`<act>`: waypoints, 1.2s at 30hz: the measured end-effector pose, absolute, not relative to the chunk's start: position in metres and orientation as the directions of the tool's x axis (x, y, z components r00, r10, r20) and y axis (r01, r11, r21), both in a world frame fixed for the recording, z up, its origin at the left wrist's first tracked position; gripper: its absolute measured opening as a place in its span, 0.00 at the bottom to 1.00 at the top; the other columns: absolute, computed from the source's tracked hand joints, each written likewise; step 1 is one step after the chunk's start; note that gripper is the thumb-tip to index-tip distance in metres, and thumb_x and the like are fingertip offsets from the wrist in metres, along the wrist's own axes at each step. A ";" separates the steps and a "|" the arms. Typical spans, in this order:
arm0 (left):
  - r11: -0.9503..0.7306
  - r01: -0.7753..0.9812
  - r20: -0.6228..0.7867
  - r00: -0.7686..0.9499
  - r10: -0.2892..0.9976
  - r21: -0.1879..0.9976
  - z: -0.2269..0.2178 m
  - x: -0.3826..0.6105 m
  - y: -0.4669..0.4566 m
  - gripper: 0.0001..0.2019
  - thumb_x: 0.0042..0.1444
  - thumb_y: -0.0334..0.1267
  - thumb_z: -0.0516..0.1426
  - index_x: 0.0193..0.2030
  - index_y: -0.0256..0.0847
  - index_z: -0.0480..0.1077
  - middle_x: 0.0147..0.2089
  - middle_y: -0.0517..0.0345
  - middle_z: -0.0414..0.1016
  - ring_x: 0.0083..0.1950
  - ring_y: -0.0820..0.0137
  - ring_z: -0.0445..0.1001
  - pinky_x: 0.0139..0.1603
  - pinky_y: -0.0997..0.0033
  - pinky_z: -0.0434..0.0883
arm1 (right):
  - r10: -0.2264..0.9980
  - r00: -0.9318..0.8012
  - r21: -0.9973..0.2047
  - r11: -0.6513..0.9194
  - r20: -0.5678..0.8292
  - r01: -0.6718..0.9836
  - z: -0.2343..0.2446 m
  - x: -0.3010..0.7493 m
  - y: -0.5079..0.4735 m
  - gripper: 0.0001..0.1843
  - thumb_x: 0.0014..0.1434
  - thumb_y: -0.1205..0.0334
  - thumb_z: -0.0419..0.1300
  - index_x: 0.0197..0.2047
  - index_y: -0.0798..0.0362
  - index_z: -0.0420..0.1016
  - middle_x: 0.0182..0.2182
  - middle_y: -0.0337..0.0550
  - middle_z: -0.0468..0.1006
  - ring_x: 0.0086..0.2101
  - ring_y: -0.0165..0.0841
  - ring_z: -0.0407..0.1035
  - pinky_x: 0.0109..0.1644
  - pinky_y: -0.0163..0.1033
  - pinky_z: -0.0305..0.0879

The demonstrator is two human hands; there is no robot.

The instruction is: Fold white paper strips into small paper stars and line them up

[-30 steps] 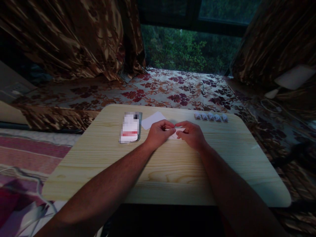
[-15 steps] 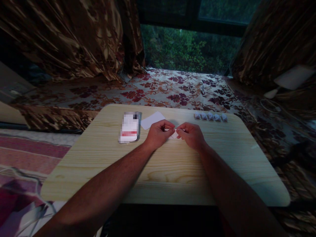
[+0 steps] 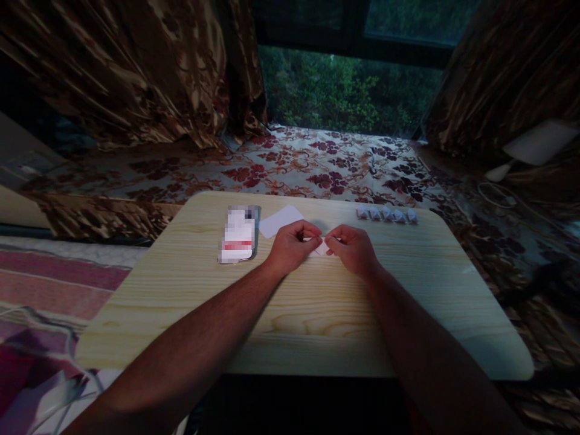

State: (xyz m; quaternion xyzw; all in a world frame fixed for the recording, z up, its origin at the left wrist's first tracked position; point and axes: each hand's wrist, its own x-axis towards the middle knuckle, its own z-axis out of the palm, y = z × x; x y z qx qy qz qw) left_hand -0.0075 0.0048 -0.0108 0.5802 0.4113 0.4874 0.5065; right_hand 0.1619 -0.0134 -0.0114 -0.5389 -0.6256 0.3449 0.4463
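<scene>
A small piece of white paper (image 3: 319, 248) is pinched between my two hands above the middle of the wooden table (image 3: 312, 320). My left hand (image 3: 293, 244) grips its left side with thumb and fingers closed. On the other side, my right hand (image 3: 351, 246) pinches the paper's right edge. The fingers cover much of it, so its exact folds are hard to make out. Just behind my left hand lies a flat white sheet of paper (image 3: 281, 221).
A phone (image 3: 239, 234), partly pixelated, lies left of the sheet. Several small folded white paper pieces (image 3: 386, 214) stand in a row at the table's far right. Beyond the table is a ledge with floral cloth (image 3: 330, 160), below a window flanked by curtains (image 3: 181, 72).
Almost nothing differs. Both hands keep their hold on the paper, and its visible lower part shows slightly differently between the fingers.
</scene>
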 end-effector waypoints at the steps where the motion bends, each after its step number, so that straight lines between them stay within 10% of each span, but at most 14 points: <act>1: -0.149 -0.015 0.150 0.190 0.970 0.989 -0.011 -0.008 0.005 0.10 0.44 0.35 0.66 0.34 0.36 0.75 0.29 0.58 0.78 0.28 0.74 0.72 0.30 0.74 0.67 | 0.981 -0.017 -0.912 0.185 0.192 0.366 -0.011 0.162 -0.013 0.08 0.54 0.59 0.62 0.28 0.54 0.76 0.18 0.39 0.77 0.21 0.31 0.74 0.23 0.30 0.60; 36: -0.169 -0.024 0.170 0.208 0.963 0.985 -0.013 -0.009 0.007 0.08 0.44 0.35 0.66 0.32 0.37 0.75 0.28 0.59 0.77 0.29 0.74 0.72 0.31 0.74 0.67 | 0.982 -0.027 -0.913 0.183 0.186 0.366 -0.011 0.164 -0.013 0.09 0.54 0.58 0.62 0.27 0.54 0.75 0.19 0.39 0.77 0.21 0.30 0.71 0.24 0.31 0.60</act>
